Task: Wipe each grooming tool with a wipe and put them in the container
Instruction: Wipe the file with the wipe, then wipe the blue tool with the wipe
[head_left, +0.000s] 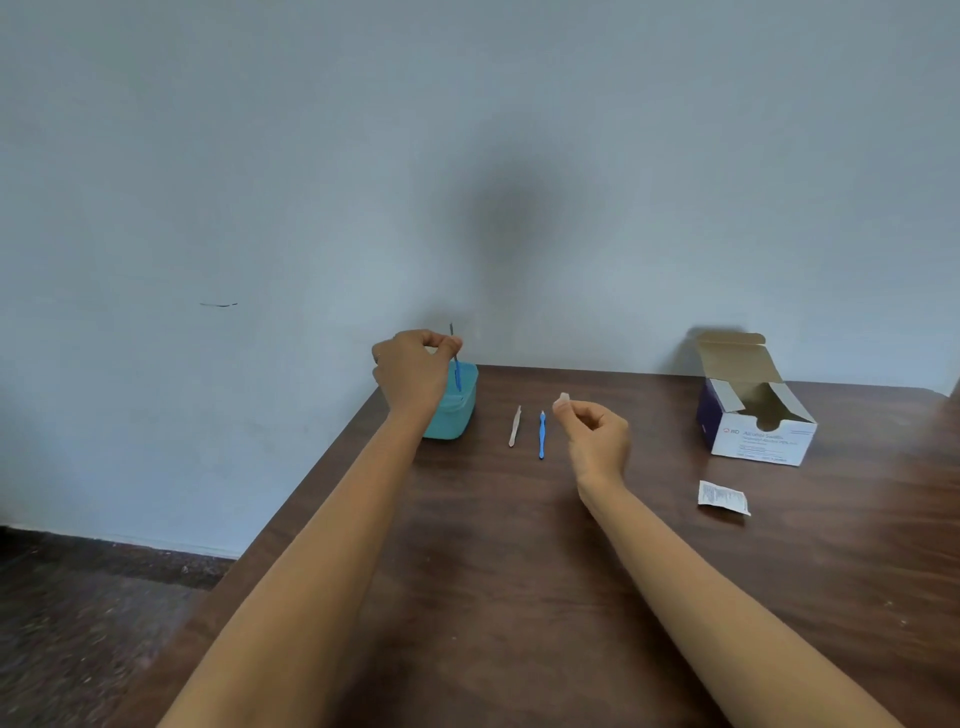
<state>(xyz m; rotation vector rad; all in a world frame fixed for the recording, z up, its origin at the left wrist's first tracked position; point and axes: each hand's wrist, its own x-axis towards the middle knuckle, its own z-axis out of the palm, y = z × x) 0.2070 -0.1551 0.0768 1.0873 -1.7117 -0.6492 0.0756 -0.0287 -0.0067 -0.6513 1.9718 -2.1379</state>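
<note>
Two pinches: left hand (410, 371), blue tool (457, 376) over container (461, 413); right hand (597, 431), wipe (562, 399).

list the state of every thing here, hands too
teal container, open
held blue tool, upright, handle end over teal container
lying blue tool, flat on table
tweezers, flat on table
wipe, pinched by right hand
left hand, pinching held blue tool
alcohol swab box, lid open
swab wrapper, flat on table

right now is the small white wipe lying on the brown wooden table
No, the right hand pinches the small white wipe in the air above the brown wooden table.
</note>
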